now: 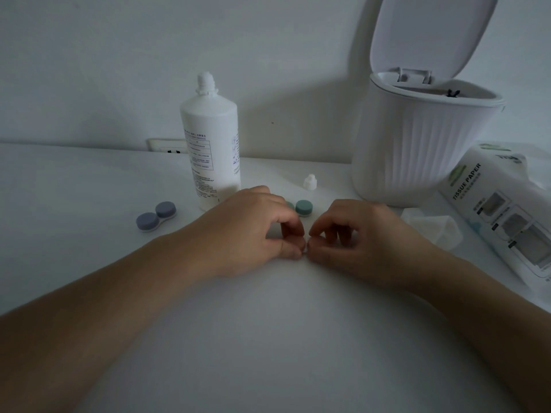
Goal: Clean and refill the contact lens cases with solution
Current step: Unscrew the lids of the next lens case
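Observation:
A lens case with two blue-grey caps (155, 216) lies on the white table to the left. A second case with green caps (303, 207) lies behind my hands, its left half hidden by my left hand. The white solution bottle (210, 150) stands uncapped behind my left hand, and its small white cap (310, 182) stands on the table to the right of it. My left hand (253, 231) and my right hand (357, 236) rest on the table side by side, fingers loosely curled, thumb tips meeting. I see nothing held in either hand.
A white ribbed bin (417, 150) with its lid up stands at the back right. A pack of tissue paper (507, 210) lies at the right edge, with a loose tissue (432, 228) beside my right hand. A wall socket (167, 147) sits behind the bottle.

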{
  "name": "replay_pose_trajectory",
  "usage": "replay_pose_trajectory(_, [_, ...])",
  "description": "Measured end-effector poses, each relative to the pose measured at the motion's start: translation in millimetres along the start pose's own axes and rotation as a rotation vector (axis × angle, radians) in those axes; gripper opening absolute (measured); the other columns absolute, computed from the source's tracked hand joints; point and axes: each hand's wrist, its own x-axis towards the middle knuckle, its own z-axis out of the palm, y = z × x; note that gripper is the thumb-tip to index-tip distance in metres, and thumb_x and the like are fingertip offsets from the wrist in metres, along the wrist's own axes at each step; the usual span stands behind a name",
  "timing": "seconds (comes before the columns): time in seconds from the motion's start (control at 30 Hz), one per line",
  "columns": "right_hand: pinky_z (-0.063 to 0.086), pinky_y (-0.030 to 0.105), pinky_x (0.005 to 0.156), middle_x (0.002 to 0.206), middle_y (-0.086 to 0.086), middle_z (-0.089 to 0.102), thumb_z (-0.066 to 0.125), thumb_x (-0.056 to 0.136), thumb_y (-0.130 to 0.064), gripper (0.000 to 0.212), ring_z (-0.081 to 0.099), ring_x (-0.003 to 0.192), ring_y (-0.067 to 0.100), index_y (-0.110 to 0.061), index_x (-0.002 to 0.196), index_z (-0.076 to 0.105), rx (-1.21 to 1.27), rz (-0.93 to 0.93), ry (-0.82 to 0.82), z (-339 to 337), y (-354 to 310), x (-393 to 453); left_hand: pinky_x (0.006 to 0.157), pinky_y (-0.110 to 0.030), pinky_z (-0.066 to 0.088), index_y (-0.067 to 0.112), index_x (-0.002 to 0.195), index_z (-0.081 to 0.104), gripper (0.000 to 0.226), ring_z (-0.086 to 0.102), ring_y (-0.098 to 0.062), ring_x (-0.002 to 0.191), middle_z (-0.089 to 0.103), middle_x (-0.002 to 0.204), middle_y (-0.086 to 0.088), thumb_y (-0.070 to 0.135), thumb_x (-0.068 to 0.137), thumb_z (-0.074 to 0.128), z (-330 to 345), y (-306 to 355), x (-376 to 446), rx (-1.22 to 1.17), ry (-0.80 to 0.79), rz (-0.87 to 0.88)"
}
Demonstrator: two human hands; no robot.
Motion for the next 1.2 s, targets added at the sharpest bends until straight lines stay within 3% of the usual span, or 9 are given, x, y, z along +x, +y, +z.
replay_pose_trajectory(0.1, [0.052,0.028,0.071,0.086,-0.005,0.067,0.077,0.083,-0.015,0.015,0.064,0.075,0.014,-0.018,0.098,0.077,0.035,-0.040,-0.040,-2.2,-1.1,-1.7,0.076,-0.014,0.035,0.033,0.096,0.074,0.018,0.049,0.001,0.093,0.065,0.088,0.019,0.044,0.082,0.078,-0.4,0.3,-0.2,0.007,0.000,0.005])
replay_pose_trajectory(0.2, [0.051,0.023,0.079,0.097,-0.007,0.069,0.078,0.083,-0.018,0.028,0.064,0.085,0.012,-0.019,0.111,0.074,0.082,-0.029,-0.042,-5.5,-1.3,-3.1,0.077,-0.019,0.039,0.033,0.096,0.075,0.018,0.049,-0.001,0.092,0.066,0.089,0.018,0.044,0.083,0.077,-0.1,0.7,-0.9,0.008,0.010,0.003])
replay_pose_trajectory(0.3, [0.051,0.029,0.072,0.084,-0.006,0.066,0.080,0.080,-0.024,0.019,0.061,0.078,0.013,-0.019,0.098,0.076,0.042,-0.009,0.009,-3.1,-2.9,-1.6,0.076,-0.014,0.036,0.035,0.096,0.074,0.018,0.049,0.001,0.094,0.065,0.089,0.020,0.046,0.082,0.077,0.0,0.6,-1.4,0.000,0.008,-0.001])
replay_pose_trajectory(0.4, [0.052,0.035,0.073,0.081,-0.003,0.068,0.080,0.079,-0.013,0.013,0.064,0.076,0.014,-0.016,0.092,0.077,0.031,-0.038,-0.015,-2.9,-4.9,-0.5,0.075,-0.012,0.034,0.034,0.095,0.074,0.017,0.050,0.000,0.094,0.065,0.088,0.020,0.045,0.082,0.077,0.1,0.6,-1.2,0.005,0.004,0.006])
replay_pose_trajectory(0.53, [0.053,0.030,0.085,0.098,-0.007,0.071,0.079,0.079,-0.012,0.029,0.067,0.091,0.011,-0.018,0.107,0.075,0.097,-0.022,-0.052,-7.9,-3.8,-3.3,0.076,-0.015,0.036,0.032,0.095,0.074,0.019,0.050,-0.003,0.094,0.066,0.089,0.019,0.047,0.083,0.076,0.6,0.1,-1.8,0.009,0.010,0.000])
replay_pose_trajectory(0.7, [0.050,0.029,0.074,0.082,-0.005,0.066,0.080,0.080,-0.019,0.018,0.061,0.078,0.012,-0.018,0.097,0.076,0.042,0.017,0.020,-1.5,-6.2,-0.7,0.074,-0.012,0.034,0.032,0.093,0.074,0.019,0.049,-0.001,0.092,0.065,0.087,0.019,0.047,0.082,0.076,0.6,1.1,-1.5,0.011,0.008,0.006])
replay_pose_trajectory(0.87, [0.050,0.023,0.083,0.097,-0.011,0.069,0.079,0.081,-0.017,0.025,0.065,0.090,0.009,-0.024,0.105,0.072,0.095,0.021,-0.050,-7.1,-4.0,-2.9,0.075,-0.016,0.037,0.031,0.095,0.075,0.019,0.050,-0.002,0.092,0.066,0.088,0.018,0.046,0.083,0.077,0.4,1.1,-2.1,0.007,0.017,0.010])
replay_pose_trajectory(1.07, [0.046,0.021,0.067,0.077,-0.007,0.064,0.079,0.079,-0.021,0.014,0.059,0.074,0.013,-0.022,0.091,0.073,0.008,0.023,0.001,1.5,-1.8,0.4,0.073,-0.008,0.031,0.033,0.094,0.073,0.019,0.048,0.005,0.094,0.064,0.086,0.021,0.049,0.083,0.076,0.5,1.2,-1.7,0.010,0.012,0.010])
replay_pose_trajectory(1.2, [0.042,0.009,0.074,0.095,-0.019,0.064,0.074,0.073,-0.030,0.041,0.059,0.085,0.007,-0.031,0.113,0.068,0.021,0.024,-0.100,-2.1,0.4,-1.2,0.072,-0.009,0.032,0.032,0.094,0.074,0.023,0.048,0.007,0.093,0.064,0.086,0.020,0.050,0.081,0.074,0.7,1.2,-1.8,0.006,0.020,0.014])
